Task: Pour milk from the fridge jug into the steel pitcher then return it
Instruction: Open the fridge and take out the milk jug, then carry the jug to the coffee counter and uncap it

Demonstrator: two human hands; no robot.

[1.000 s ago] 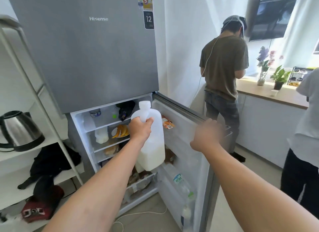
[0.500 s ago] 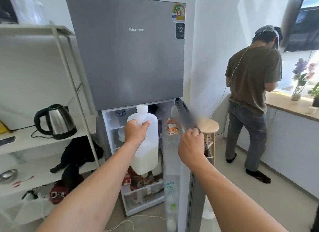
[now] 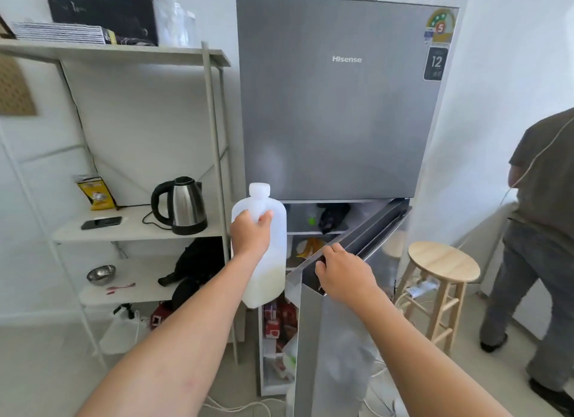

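Note:
My left hand (image 3: 250, 235) grips the handle of a translucent white milk jug (image 3: 267, 280) with a white cap. The jug hangs upright in front of the fridge's left edge, with milk only in its lower part. My right hand (image 3: 341, 272) holds the top edge of the lower fridge door (image 3: 338, 339), which stands partly ajar. The grey fridge (image 3: 335, 106) has its upper door closed. Behind the gap I see shelves with food. No steel pitcher is in view.
A white shelf rack (image 3: 214, 137) stands left of the fridge with a steel kettle (image 3: 183, 205), a phone (image 3: 101, 222) and a small steel bowl (image 3: 101, 274). A wooden stool (image 3: 442, 267) sits to the right. Another person (image 3: 540, 246) stands at far right. Cables lie on the floor.
The lower fridge door has swung in from wide open to partly ajar under my right hand. The jug has come out of the fridge and left, and my view has turned left.

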